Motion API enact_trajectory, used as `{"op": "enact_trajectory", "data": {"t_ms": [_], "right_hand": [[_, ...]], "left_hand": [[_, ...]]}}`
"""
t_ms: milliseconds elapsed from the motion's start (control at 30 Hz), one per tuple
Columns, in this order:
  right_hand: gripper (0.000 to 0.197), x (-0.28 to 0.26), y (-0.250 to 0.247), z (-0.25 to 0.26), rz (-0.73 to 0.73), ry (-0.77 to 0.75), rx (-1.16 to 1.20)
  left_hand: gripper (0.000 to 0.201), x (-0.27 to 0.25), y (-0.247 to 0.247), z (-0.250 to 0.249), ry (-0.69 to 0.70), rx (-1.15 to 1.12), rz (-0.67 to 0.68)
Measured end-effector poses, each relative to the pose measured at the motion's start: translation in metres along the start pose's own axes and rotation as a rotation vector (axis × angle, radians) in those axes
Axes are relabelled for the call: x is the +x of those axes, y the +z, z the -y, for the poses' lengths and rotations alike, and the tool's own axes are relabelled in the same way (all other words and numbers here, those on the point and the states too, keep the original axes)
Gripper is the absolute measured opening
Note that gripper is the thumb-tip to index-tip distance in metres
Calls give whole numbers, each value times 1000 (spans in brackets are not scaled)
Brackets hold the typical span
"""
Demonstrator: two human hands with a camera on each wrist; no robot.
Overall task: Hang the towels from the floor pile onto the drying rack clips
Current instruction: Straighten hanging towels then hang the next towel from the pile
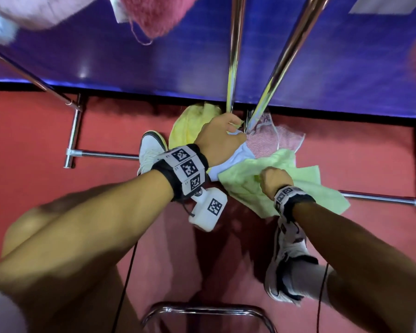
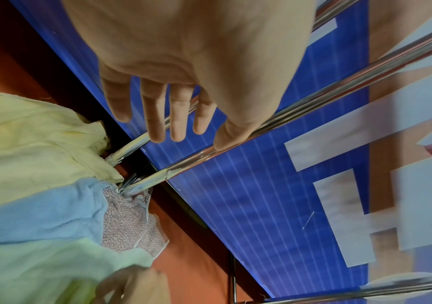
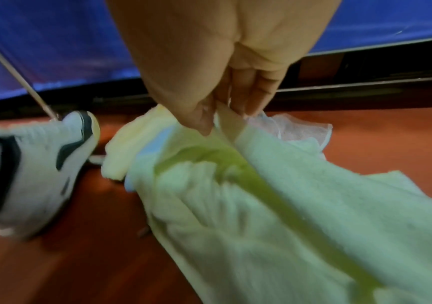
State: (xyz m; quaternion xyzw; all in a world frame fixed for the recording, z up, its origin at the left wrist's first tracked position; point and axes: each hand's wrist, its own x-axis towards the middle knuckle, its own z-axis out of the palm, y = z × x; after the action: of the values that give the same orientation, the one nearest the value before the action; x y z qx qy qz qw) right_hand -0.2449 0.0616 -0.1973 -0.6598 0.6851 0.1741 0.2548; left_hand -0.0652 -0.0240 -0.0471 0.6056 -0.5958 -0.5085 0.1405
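Note:
The towel pile lies on the red floor at the foot of the rack's legs: a yellow towel (image 1: 190,123), a light blue towel (image 1: 235,161), a pink speckled towel (image 1: 267,140) and a light green towel (image 1: 298,188). My right hand (image 1: 273,180) pinches a fold of the green towel (image 3: 274,205) between thumb and fingers (image 3: 256,96) and lifts it. My left hand (image 1: 222,135) hovers over the pile beside the chrome legs. In the left wrist view its fingers (image 2: 162,115) are straight and hold nothing, above the blue towel (image 2: 40,209).
Two slanted chrome rack legs (image 1: 235,68) rise from the pile, and floor bars (image 1: 106,154) run left and right. Pink towels (image 1: 154,15) hang overhead. A blue banner (image 1: 346,68) backs the rack. My shoes (image 1: 151,150) flank the pile; a chrome chair frame (image 1: 209,308) is near me.

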Motion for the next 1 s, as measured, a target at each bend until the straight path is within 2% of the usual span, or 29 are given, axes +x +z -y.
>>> {"op": "enact_trajectory", "data": {"t_ms": [133, 267, 333, 367, 467, 567, 633, 733, 867, 1000], "right_hand": [[5, -9, -47, 19, -243, -97, 405], [29, -35, -107, 47, -438, -268, 668], [30, -52, -142, 56, -520, -347, 771], [26, -62, -159, 60, -559, -390, 809], [22, -90, -200, 70, -653, -507, 808], [22, -119, -226, 75, -764, -579, 708], [30, -135, -234, 73, -809, -546, 643], [37, -153, -235, 69, -795, -409, 495], [22, -179, -236, 69, -745, -247, 375], [6, -201, -235, 71, -710, -87, 446]], "left_hand": [[42, -7, -4, -7, 13, 30, 71], [61, -17, -9, -7, 45, 152, 168], [72, -22, -14, -11, 77, 201, 232], [68, -26, -15, -14, 85, 202, 254], [12, -37, -20, -29, 147, 121, 178], [10, -46, -39, -45, 237, 30, 8], [10, -54, -59, -53, 303, 26, -99], [17, -74, -79, -63, 341, -31, -143], [26, -109, -79, -79, 392, 23, -156], [38, -142, -79, -81, 419, -155, -59]]}}
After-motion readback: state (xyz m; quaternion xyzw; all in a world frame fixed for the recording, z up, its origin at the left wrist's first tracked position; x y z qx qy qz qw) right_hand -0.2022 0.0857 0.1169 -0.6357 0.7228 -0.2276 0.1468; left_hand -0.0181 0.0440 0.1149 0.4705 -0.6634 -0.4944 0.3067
